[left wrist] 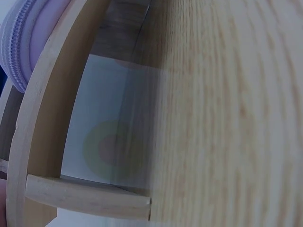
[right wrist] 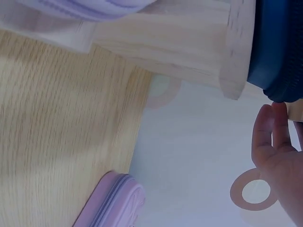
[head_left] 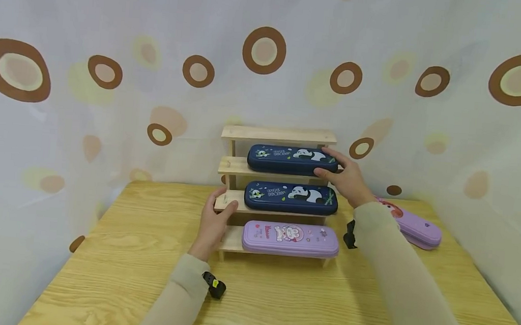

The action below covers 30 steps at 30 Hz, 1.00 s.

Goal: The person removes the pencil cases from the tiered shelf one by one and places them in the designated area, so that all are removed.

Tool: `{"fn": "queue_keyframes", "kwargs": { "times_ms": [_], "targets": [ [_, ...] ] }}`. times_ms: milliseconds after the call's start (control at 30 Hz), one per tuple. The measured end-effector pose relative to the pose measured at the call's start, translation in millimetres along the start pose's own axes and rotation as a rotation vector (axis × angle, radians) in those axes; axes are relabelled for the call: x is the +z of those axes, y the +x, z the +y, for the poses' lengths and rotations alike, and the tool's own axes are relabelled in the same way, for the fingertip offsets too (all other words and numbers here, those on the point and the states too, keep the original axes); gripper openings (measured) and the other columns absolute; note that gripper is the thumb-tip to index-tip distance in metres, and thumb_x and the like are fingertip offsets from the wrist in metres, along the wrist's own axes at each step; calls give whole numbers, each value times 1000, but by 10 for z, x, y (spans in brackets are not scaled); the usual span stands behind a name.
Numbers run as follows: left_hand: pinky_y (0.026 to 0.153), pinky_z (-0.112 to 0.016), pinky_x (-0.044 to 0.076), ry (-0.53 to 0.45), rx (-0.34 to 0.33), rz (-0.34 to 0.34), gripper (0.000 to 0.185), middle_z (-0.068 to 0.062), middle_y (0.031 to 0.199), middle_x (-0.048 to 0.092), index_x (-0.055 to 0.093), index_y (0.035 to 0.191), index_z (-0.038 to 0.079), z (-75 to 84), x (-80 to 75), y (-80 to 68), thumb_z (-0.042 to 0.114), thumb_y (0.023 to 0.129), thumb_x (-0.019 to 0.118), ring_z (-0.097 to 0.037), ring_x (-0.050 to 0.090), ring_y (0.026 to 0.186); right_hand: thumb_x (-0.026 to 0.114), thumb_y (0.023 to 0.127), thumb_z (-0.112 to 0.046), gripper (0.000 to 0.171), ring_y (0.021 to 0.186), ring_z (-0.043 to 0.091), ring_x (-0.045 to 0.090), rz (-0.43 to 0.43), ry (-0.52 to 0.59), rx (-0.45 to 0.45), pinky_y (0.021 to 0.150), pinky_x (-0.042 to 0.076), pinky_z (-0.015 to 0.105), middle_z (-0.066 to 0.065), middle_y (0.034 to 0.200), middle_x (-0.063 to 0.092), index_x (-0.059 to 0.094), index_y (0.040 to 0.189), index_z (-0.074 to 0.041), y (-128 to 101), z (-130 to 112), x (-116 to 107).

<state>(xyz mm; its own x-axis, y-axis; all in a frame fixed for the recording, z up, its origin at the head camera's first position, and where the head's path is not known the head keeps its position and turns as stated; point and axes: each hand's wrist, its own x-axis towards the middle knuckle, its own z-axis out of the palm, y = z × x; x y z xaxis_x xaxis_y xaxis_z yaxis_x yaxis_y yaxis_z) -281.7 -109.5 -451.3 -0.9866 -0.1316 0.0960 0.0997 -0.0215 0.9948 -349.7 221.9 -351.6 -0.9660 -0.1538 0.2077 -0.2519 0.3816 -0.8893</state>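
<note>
A stepped wooden rack (head_left: pixel 278 134) stands against the back wall. On its second tier from the top lies a navy panda pencil case (head_left: pixel 274 162), and my right hand (head_left: pixel 350 181) pinches its right end, thumb in front and fingers over the far side. One tier lower sits a matching navy case (head_left: pixel 269 200). The bottom tier bears a lilac pencil case (head_left: pixel 291 240) with a cartoon rabbit. My left hand (head_left: pixel 212 224) grips the rack's left side near the third tier, mostly outside the left wrist view, where the lower rack leg (left wrist: pixel 87 196) shows.
Another lilac pencil case (head_left: pixel 420 230) lies on the table to the right of the rack, partly behind my right forearm. The wood-grain table (head_left: pixel 154 225) ends at a patterned wall covering (head_left: pixel 160 32) at the back and sides. The top tier bears nothing.
</note>
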Motion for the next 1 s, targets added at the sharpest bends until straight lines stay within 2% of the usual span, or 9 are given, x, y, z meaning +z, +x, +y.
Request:
{"fn": "queue_keyframes", "kwargs": {
  "times_ms": [167,333,633,833,900,1000],
  "targets": [
    [115,-43,28,9,-17,-20,57,-6,154,33,44,146,21,4,18,-13,29,95,69,-24,31,140,73,90,-30,74,116,31,46,8,-7,20,93,43,43,11,155,31,37,154,-20,1,39,-24],
    [114,-42,29,8,-9,-10,57,-5,153,35,44,146,22,1,6,30,29,95,69,-23,33,139,74,88,-35,75,124,32,44,19,-28,7,103,40,50,9,156,32,39,153,-21,38,28,-10],
    [118,-50,16,77,29,-27,59,-7,158,26,38,150,18,64,11,22,30,98,63,-26,16,147,75,88,-31,74,124,35,47,4,-12,4,105,40,51,10,155,33,40,153,-20,132,27,-31],
    [117,-50,18,108,42,0,55,-6,157,30,41,148,18,88,29,23,29,98,63,-26,19,146,76,84,-42,79,131,36,39,-3,-60,49,108,33,57,9,156,32,40,153,-26,132,-14,-68],
    [117,-50,17,116,45,8,55,-7,156,31,42,147,17,111,49,-8,28,98,63,-27,20,146,77,83,-42,81,128,34,41,-6,-56,63,109,34,56,11,152,37,39,153,-25,113,-31,-82],
    [117,-52,16,123,50,16,54,-7,156,32,44,146,17,55,84,-24,29,98,64,-28,21,146,78,83,-42,83,124,31,44,-5,-53,68,108,36,52,13,147,44,39,153,-25,68,-35,-96]
  ]
}}
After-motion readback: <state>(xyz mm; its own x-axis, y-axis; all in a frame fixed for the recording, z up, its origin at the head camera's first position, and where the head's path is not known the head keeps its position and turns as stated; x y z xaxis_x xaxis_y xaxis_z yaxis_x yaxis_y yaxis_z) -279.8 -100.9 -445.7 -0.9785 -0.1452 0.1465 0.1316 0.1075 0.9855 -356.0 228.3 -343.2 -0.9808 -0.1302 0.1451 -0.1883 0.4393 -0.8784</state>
